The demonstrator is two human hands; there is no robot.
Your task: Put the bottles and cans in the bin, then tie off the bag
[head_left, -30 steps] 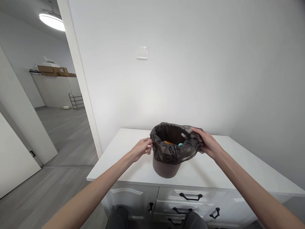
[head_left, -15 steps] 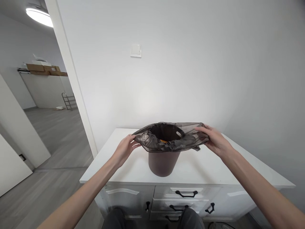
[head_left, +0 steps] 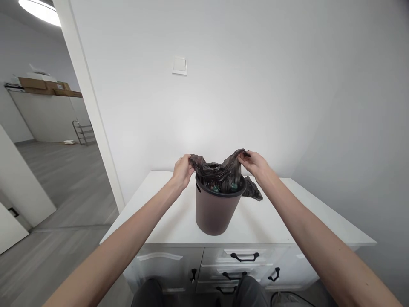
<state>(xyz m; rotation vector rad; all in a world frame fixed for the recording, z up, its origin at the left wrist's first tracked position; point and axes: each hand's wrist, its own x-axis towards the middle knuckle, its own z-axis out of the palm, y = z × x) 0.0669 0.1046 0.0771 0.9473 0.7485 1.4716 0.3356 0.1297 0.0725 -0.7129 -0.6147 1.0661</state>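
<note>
A brown trash can (head_left: pixel 214 213) with a dark rim stands upright on the white cabinet top. My left hand (head_left: pixel 183 169) pinches one side of a thin black trash bag (head_left: pixel 220 171), just above the rim. On the other side my right hand (head_left: pixel 254 163) is closed on the bag's edge and holds it up. The bag's front edge is gathered off the near rim, which shows bare. Through the film, items with green spots show, too blurred to name. A loose flap of the bag hangs outside the can at the right.
The white cabinet (head_left: pixel 271 232) has drawers and doors with black handles, close above my knees. A wall with a light switch (head_left: pixel 180 66) rises behind it. At the left a doorway opens onto a room with cardboard boxes (head_left: pixel 44 86).
Both hands have drawn closer together and up, lifting the bag's front edge off the can's near rim. The bag was folded over the rim and stretched wide before. The view has shifted slightly.
</note>
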